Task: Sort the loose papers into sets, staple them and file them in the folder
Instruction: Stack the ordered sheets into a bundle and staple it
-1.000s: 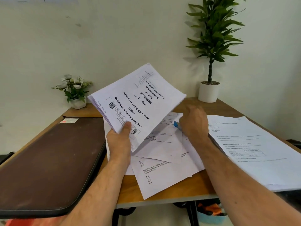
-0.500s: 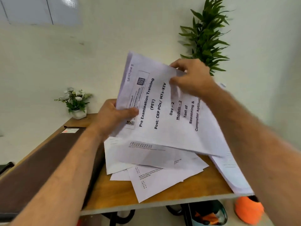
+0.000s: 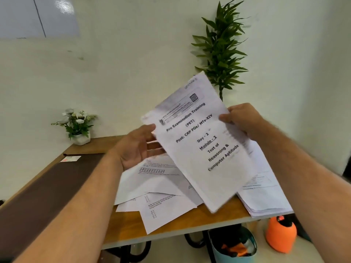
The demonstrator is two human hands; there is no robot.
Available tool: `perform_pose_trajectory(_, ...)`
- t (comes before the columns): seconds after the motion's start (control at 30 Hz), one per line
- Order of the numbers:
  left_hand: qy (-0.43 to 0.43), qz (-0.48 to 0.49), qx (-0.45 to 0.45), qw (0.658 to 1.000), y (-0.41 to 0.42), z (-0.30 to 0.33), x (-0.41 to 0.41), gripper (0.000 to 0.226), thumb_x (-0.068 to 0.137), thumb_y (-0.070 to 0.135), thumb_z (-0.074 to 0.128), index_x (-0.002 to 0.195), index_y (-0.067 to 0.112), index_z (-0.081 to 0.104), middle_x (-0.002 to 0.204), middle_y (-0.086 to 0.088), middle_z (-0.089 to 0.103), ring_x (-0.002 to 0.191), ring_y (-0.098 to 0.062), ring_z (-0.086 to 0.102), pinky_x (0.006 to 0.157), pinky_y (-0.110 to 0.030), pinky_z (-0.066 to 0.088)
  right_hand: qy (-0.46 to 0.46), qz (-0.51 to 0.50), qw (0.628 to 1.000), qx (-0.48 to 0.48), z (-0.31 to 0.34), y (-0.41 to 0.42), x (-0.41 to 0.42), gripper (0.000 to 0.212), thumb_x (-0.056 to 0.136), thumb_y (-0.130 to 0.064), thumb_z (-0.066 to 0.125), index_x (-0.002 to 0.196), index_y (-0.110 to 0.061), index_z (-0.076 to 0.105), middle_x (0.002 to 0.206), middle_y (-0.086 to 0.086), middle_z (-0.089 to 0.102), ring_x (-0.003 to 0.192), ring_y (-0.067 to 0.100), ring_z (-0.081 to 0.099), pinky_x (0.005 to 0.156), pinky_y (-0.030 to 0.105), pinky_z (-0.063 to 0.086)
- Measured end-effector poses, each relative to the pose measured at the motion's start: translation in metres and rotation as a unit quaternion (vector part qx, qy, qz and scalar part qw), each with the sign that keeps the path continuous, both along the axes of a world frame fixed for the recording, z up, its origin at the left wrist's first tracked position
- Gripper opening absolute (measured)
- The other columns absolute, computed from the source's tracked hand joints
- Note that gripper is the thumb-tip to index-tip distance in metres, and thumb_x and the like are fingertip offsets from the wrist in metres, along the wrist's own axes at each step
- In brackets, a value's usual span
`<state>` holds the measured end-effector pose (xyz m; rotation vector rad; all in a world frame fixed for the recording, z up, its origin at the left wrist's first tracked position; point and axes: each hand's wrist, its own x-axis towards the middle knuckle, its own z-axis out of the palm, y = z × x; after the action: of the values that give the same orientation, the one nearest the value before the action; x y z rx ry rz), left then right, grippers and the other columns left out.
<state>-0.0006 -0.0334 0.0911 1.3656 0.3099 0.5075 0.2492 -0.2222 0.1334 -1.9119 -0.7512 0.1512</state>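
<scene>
- Nearest, at 8 o'clock, the dark brown folder (image 3: 43, 190) lies shut on the table (image 3: 167, 232); nothing filed in it shows.
- Just past the front edge, at 6 o'clock, the loose papers (image 3: 152, 188) lie fanned and overlapping, unsorted as far as I can judge.
- At 4 o'clock a thick stack of sheets (image 3: 266, 196) sits at the right end of the table; whether it is a sorted set cannot be told.
- Held above the table near the centre is the set titled "Pre Examination Training" (image 3: 201, 149), tilted with its top toward 1 o'clock.
- The right hand (image 3: 241, 120) pinches that set's right edge, thumb on the front and fingers behind.
- The left hand (image 3: 136, 145) is at its left edge, palm up, fingers straight and slightly apart, slipped under the sheets and supporting rather than gripping.
- No stapler is in view, so stapling and filing look undone; the job seems early.
- Farthest, a small flower pot (image 3: 80, 138) at 10 o'clock and a tall plant (image 3: 220, 44) at 1 o'clock.
</scene>
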Motion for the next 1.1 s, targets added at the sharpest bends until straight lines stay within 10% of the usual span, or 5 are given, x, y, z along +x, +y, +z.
perform_pose_trajectory(0.3, 0.041, -0.02, -0.091, 0.995, -0.09, -0.054, 0.095, 0.027, 0.104, 0.008, 0.051, 0.127, 0.001, 0.064, 0.121, -0.021, 0.07, 0.1, -0.029, 0.071, 0.082, -0.035, 0.063, 0.131, -0.185, 0.974, 0.002, -0.036, -0.07, 0.077, 0.029, 0.082, -0.021, 0.081, 0.078, -0.005, 0.058, 0.076, 0.012, 0.061, 0.066, 0.025, 0.059, 0.065, 0.033, 0.049)
perform_pose_trajectory(0.57, 0.134, 0.04, -0.112, 0.984, -0.14, -0.093, 0.135, 0.015, 0.104, 0.007, 0.052, 0.11, 0.004, 0.065, 0.103, -0.01, 0.078, 0.089, -0.02, 0.077, 0.069, -0.03, 0.063, 0.079, -0.187, 0.959, -0.196, -0.094, -0.104, 0.1, 0.034, 0.091, -0.028, 0.072, 0.107, 0.002, 0.067, 0.106, 0.014, 0.068, 0.089, 0.026, 0.066, 0.069, 0.027, 0.048)
perform_pose_trajectory(1.1, 0.21, 0.138, 0.13, 0.959, -0.163, -0.1, 0.142, 0.029, 0.099, 0.02, 0.06, 0.128, 0.024, 0.063, 0.135, 0.005, 0.064, 0.119, -0.019, 0.062, 0.091, -0.031, 0.055, -0.003, -0.167, 0.938, -0.305, -0.115, -0.1, 0.103, 0.027, 0.083, -0.032, 0.076, 0.094, -0.009, 0.068, 0.078, 0.002, 0.055, 0.079, 0.025, 0.054, 0.058, 0.029, 0.041)
